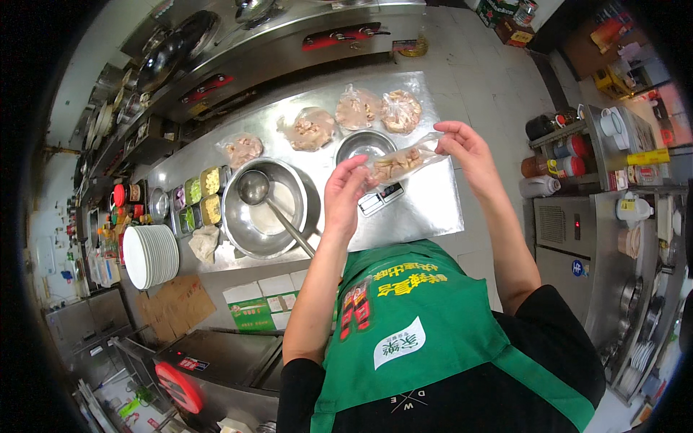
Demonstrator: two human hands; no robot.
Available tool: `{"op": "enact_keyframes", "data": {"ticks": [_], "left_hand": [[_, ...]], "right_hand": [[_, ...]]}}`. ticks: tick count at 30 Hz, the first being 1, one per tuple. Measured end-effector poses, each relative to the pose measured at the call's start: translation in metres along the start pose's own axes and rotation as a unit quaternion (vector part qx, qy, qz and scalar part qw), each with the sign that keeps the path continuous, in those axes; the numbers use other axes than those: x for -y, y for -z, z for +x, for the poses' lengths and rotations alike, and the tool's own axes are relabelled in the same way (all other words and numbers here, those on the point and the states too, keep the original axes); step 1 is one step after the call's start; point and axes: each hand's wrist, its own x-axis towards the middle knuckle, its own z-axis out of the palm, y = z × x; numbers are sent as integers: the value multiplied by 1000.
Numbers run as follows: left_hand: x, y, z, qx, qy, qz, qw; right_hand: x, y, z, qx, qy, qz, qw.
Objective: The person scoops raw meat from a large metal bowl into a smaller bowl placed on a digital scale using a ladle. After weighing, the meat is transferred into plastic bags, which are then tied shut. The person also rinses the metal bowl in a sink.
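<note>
A clear plastic bag with pale chunks of what looks like raw meat (399, 163) is stretched between my two hands. My left hand (346, 189) grips its left end, while my right hand (463, 145) pinches the other end. Beneath the bag, a steel bowl (364, 142) rests on a digital kitchen scale (373, 204), partly hidden by the bag. Behind the bowl lie similar filled bags (357, 107), one of them at the far right (401, 111). Two more bags, one nearer the middle (307, 129) and one farther left (242, 149), are on the steel table (427, 216).
Left of my hands, a large steel basin (270, 233) holds a long-handled ladle (287, 224). Beyond it are small containers of chopped vegetables (211, 181), a crumpled cloth (204, 243) and a stack of white plates (154, 257). A stove counter (281, 48) runs along the back.
</note>
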Motion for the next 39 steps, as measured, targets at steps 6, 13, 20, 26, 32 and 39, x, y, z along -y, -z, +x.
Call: {"op": "enact_keyframes", "data": {"ticks": [6, 13, 20, 26, 32, 39], "left_hand": [[42, -25, 6, 54, 70, 20, 996], [77, -20, -5, 64, 182, -30, 981], [106, -4, -3, 48, 192, 0, 980], [103, -18, -7, 88, 235, -14, 968], [106, -26, -13, 146, 259, -2, 955], [105, -5, -24, 139, 181, 159, 961]], "right_hand": [[-24, 26, 1, 4, -30, -2, 1000], [-58, 43, -14, -27, -57, -80, 995], [-110, 65, -17, -45, -93, -78, 992], [-98, 66, -16, -49, -75, -81, 993], [-115, 78, -16, -32, -87, -109, 990], [-112, 63, -24, -79, 98, -413, 902]]}}
